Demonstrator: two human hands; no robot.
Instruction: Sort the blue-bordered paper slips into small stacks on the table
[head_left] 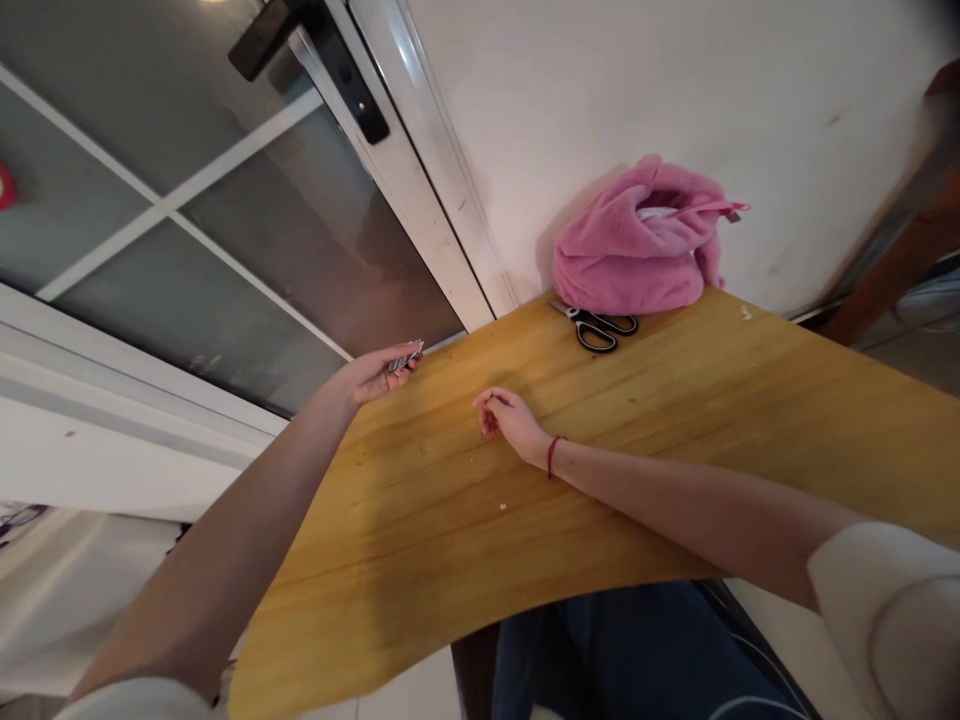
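Observation:
At the table's far left edge, my left hand (379, 374) is closed on a small crumpled piece with a dark and white pattern (406, 357), possibly a wrapper. The piece sticks out between thumb and fingers. My right hand (512, 418), with a red cord bracelet (553, 455) at the wrist, hovers low over or rests on the wooden table (450, 540); I cannot tell which. Its fingers are curled inward, and whatever they may hold is hidden. The two hands are apart.
Black-handled scissors (598, 326) lie near the back edge. Beside them a pink plush bag (637, 245) leans against the white wall (600, 90). A framed glass door (292, 215) borders the table's left side. Small white scraps (503, 507) dot the tabletop.

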